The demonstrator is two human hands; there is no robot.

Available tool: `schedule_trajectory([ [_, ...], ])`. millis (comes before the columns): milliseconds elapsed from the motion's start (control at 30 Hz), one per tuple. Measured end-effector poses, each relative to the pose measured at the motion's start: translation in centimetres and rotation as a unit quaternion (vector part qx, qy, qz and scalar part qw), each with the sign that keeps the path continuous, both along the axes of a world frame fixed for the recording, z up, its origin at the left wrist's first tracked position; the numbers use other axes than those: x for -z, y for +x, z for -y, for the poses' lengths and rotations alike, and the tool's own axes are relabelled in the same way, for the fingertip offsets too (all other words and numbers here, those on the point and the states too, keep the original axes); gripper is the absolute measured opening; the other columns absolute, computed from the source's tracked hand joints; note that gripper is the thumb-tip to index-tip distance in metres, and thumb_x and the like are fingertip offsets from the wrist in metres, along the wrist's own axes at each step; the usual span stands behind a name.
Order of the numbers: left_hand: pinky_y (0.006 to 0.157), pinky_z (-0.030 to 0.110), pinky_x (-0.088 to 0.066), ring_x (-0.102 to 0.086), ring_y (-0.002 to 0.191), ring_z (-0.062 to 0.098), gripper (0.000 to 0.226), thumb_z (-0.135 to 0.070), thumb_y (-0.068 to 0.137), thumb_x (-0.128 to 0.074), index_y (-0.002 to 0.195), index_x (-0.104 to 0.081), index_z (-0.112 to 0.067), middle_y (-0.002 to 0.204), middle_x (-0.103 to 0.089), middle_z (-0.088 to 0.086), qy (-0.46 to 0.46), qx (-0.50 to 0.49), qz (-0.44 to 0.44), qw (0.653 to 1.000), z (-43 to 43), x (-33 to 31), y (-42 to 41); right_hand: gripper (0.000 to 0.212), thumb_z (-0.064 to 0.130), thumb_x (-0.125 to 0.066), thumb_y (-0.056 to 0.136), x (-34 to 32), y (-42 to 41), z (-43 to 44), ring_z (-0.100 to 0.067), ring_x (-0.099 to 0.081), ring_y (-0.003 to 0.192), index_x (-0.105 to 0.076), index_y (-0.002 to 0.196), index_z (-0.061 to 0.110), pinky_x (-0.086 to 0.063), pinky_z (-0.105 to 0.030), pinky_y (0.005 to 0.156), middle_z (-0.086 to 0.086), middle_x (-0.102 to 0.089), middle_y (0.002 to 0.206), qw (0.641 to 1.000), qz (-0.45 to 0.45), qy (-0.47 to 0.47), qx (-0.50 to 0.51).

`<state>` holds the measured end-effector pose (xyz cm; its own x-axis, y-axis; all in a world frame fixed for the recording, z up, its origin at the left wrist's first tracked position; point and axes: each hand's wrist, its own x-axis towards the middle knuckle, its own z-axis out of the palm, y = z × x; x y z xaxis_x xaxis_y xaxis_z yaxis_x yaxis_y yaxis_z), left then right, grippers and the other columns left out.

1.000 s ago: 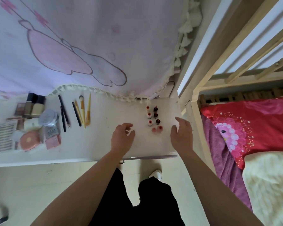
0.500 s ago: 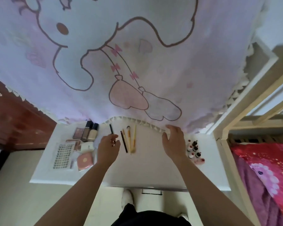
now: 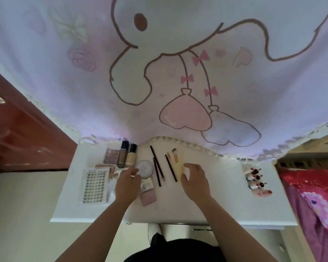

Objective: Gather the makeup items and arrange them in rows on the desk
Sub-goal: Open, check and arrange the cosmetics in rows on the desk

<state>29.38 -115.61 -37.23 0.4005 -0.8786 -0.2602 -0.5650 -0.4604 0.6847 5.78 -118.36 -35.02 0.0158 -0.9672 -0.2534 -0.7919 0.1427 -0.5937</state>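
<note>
Here, a white surface (image 3: pixel 216 190) is seen from above, with a big cartoon cloth (image 3: pixel 159 72) hung down over its far edge. Bare room is left along the whole near edge and in a wide strip between the middle and the right edge. A red-brown cupboard (image 3: pixel 17 138) is set close by the far left corner. A bed (image 3: pixel 314 186) with a red cover is pushed up near the right edge.

The makeup is laid in groups. By the left edge a sheet of false lashes (image 3: pixel 96 184) is laid flat. At the far edge, left of the middle, a palette (image 3: pixel 111 156) and two tall bottles (image 3: pixel 131 156) are placed side by side. Just nearer, a round jar (image 3: pixel 145 168) is found, then a small clear box (image 3: pixel 147 185) and a pink flat case (image 3: pixel 149 197) toward the near edge. In the middle, thin black pencils (image 3: pixel 157 167) and yellow brushes (image 3: pixel 175 161) are lined up, pointing from far to near. Close to the right edge, little red and white bottles (image 3: pixel 254 177) are set in two short rows.

The left grip (image 3: pixel 128 184) is held over the items beside the round jar. Whether anything is pinched in it cannot be told. The right grip (image 3: pixel 194 180) is held over the near ends of the yellow brushes, with fingers curved, spread apart and holding nothing.
</note>
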Motion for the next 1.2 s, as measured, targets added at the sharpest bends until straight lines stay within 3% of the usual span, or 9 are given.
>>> schedule_trajectory([
  [167, 0.077, 0.024, -0.036, -0.054, 0.08, 0.013, 0.021, -0.024, 0.092, -0.061, 0.112, -0.066, -0.017, 0.1, -0.05, -0.004, 0.03, 0.008, 0.019, 0.999, -0.2, 1.5, 1.8, 0.04, 0.022, -0.055, 0.095, 1.2, 2.3, -0.3, -0.023, -0.046, 0.127, -0.051, 0.135, 0.023, -0.046, -0.039, 0.099, -0.001, -0.048, 0.137, 0.999, -0.021, 0.022, -0.023],
  [300, 0.076, 0.024, -0.036, -0.057, 0.084, 0.015, 0.024, -0.019, 0.091, -0.06, 0.113, -0.067, -0.014, 0.109, -0.062, 0.006, 0.044, 0.005, -0.003, 0.999, -0.6, 2.9, 2.5, 0.041, 0.023, -0.053, 0.096, 2.0, 3.5, -0.5, -0.025, -0.046, 0.127, -0.05, 0.137, 0.023, -0.044, -0.038, 0.098, -0.003, -0.048, 0.138, 0.997, -0.04, 0.045, -0.043],
  [500, 0.077, 0.029, -0.044, -0.062, 0.091, 0.021, 0.024, -0.012, 0.088, -0.06, 0.11, -0.068, -0.013, 0.103, -0.062, 0.004, 0.042, 0.007, -0.023, 0.999, -0.9, 3.8, 2.6, 0.043, 0.027, -0.053, 0.097, 3.5, 4.9, 0.2, -0.023, -0.047, 0.129, -0.047, 0.14, 0.025, -0.047, -0.04, 0.099, -0.001, -0.045, 0.142, 0.989, -0.058, 0.087, -0.104],
  [600, 0.074, 0.014, -0.038, -0.059, 0.088, 0.018, 0.026, -0.005, 0.087, -0.059, 0.111, -0.068, -0.009, 0.102, -0.062, 0.006, 0.037, -0.01, -0.031, 0.999, -1.0, 4.0, 2.7, 0.047, 0.025, -0.055, 0.097, 4.1, 6.5, 1.7, -0.022, -0.046, 0.13, -0.045, 0.142, 0.021, -0.046, -0.037, 0.101, -0.002, -0.044, 0.144, 0.98, -0.062, 0.078, -0.171],
  [667, 0.073, 0.008, -0.034, -0.057, 0.087, 0.017, 0.026, -0.003, 0.087, -0.059, 0.11, -0.068, -0.006, 0.101, -0.064, 0.008, 0.037, -0.034, -0.044, 0.998, -1.0, 3.9, 2.7, 0.05, 0.023, -0.056, 0.096, 4.3, 7.9, 2.9, -0.023, -0.044, 0.132, -0.041, 0.144, 0.019, -0.045, -0.038, 0.103, -0.003, -0.041, 0.146, 0.971, -0.063, 0.074, -0.218],
  [800, 0.086, 0.024, -0.042, -0.06, 0.095, 0.02, 0.034, -0.019, 0.081, -0.052, 0.107, -0.069, -0.006, 0.1, -0.066, 0.003, 0.036, -0.079, -0.076, 0.993, -0.7, 3.1, 2.5, 0.065, 0.02, -0.061, 0.091, 4.8, 10.3, 5.3, -0.027, -0.031, 0.141, -0.032, 0.149, 0.02, -0.037, -0.042, 0.111, -0.004, -0.024, 0.158, 0.952, -0.082, 0.069, -0.286],
  [900, 0.085, 0.018, -0.038, -0.057, 0.093, 0.016, 0.033, -0.016, 0.081, -0.051, 0.107, -0.069, -0.006, 0.096, -0.063, -0.002, 0.04, -0.098, -0.076, 0.991, -0.2, 2.7, 2.2, 0.07, 0.025, -0.067, 0.089, 5.4, 11.2, 6.6, -0.03, -0.027, 0.142, -0.031, 0.149, 0.02, -0.038, -0.043, 0.11, -0.005, -0.017, 0.162, 0.938, -0.099, 0.051, -0.329],
  [1033, 0.078, 0.011, -0.034, -0.057, 0.091, 0.015, 0.025, -0.002, 0.087, -0.057, 0.109, -0.068, -0.007, 0.099, -0.064, 0.0, 0.044, -0.108, -0.064, 0.991, -0.2, 3.3, 2.6, 0.063, 0.027, -0.067, 0.09, 6.1, 11.1, 7.3, -0.029, -0.028, 0.143, -0.038, 0.145, 0.019, -0.037, -0.047, 0.11, -0.003, -0.023, 0.162, 0.917, -0.113, 0.046, -0.379],
  [1200, 0.077, 0.016, -0.041, -0.059, 0.089, 0.013, 0.032, -0.004, 0.087, -0.053, 0.114, -0.065, -0.015, 0.098, -0.066, -0.003, 0.063, -0.12, -0.058, 0.989, 0.3, 3.6, 2.1, 0.06, 0.036, -0.071, 0.087, 6.0, 9.5, 7.0, -0.027, -0.042, 0.129, -0.046, 0.139, 0.019, -0.042, -0.042, 0.104, 0.0, -0.041, 0.149, 0.941, -0.09, 0.039, -0.325],
])
